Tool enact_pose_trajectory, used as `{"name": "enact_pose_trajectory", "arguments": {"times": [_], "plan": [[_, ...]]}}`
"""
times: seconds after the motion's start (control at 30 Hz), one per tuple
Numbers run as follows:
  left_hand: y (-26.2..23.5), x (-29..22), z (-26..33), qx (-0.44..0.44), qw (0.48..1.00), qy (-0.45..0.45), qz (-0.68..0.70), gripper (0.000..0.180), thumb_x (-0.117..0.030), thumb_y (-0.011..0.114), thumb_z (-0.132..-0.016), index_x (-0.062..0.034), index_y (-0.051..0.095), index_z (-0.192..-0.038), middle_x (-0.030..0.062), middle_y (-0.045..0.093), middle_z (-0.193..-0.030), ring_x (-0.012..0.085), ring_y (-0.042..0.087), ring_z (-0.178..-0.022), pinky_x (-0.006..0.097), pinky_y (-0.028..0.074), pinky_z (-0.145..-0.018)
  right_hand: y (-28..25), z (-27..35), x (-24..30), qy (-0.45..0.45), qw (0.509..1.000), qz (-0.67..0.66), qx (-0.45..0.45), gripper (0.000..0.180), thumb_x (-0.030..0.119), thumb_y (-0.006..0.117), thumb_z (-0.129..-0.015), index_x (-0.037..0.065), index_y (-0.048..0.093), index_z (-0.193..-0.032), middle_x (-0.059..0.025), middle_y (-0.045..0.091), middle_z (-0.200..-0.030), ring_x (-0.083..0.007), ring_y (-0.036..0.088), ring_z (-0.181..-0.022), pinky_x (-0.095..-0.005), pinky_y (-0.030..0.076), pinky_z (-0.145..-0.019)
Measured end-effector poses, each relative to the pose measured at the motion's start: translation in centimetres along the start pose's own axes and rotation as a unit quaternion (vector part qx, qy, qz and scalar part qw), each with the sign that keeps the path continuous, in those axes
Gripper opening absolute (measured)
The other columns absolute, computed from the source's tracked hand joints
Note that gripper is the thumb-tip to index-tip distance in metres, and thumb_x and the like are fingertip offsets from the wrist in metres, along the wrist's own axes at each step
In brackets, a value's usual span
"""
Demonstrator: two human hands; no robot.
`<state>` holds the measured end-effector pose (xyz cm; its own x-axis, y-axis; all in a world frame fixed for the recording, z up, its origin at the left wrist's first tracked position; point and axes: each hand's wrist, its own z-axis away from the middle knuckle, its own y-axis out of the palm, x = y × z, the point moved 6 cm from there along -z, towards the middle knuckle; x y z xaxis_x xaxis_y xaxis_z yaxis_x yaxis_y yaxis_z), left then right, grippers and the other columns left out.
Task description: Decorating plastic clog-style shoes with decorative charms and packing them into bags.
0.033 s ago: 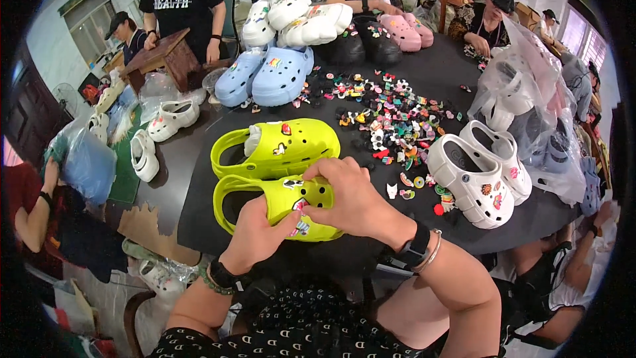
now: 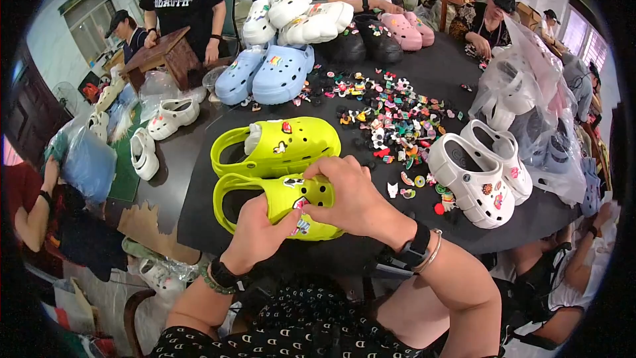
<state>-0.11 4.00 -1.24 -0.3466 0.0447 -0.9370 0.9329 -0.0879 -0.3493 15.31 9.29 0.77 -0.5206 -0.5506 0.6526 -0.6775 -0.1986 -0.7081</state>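
Observation:
A lime-green clog [image 2: 281, 189] lies nearest me on the dark table, toe to the right. My left hand [image 2: 253, 235] grips its near side, thumb on the upper. From the right, my right hand [image 2: 354, 202] reaches over the toe and pinches a small pink shoe charm [image 2: 300, 205] against the upper. My fingers partly cover that charm. A black-and-white charm and a striped one also show on this clog. Just beyond it rests the matching clog [image 2: 315, 136], with a red charm and a pale one on top and white stuffing inside.
Many loose charms [image 2: 391, 119] spread over the black mat beyond my right hand. White clogs [image 2: 474, 185] stand at right beside a plastic bag [image 2: 517, 79]. Blue clogs [image 2: 281, 76], white clogs [image 2: 315, 23] and pink clogs [image 2: 401, 30] are farther back. Several people sit or stand around.

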Motion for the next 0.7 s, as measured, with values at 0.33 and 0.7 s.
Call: {"name": "enact_pose_trajectory", "arguments": {"times": [0.33,0.7], "plan": [[0.3,-0.6,-0.7,-0.078,0.993,0.065,-0.067,0.023,-0.001,0.063,-0.085,0.0008,0.066,-0.107,0.0106,0.071,-0.089,0.0146,0.066,-0.078,0.029,0.051,-0.072,0.4,-0.1,1.4,-0.014,0.993,0.068,-0.093,0.042,0.023,0.077,-0.067,0.009,0.057,-0.101,-0.0085,0.059,-0.095,-0.0292,0.054,-0.097,-0.0435,0.039,-0.082],[0.1,-0.4,-0.6,-0.043,0.998,0.036,-0.032,0.022,-0.008,0.065,-0.089,0.0019,0.066,-0.108,0.0078,0.071,-0.089,0.0100,0.065,-0.077,0.027,0.050,-0.068,0.2,0.0,-0.6,-0.017,0.999,0.008,-0.039,0.043,0.025,0.078,-0.072,0.011,0.058,-0.107,-0.0092,0.062,-0.102,-0.0290,0.055,-0.101,-0.0430,0.039,-0.087]]}}
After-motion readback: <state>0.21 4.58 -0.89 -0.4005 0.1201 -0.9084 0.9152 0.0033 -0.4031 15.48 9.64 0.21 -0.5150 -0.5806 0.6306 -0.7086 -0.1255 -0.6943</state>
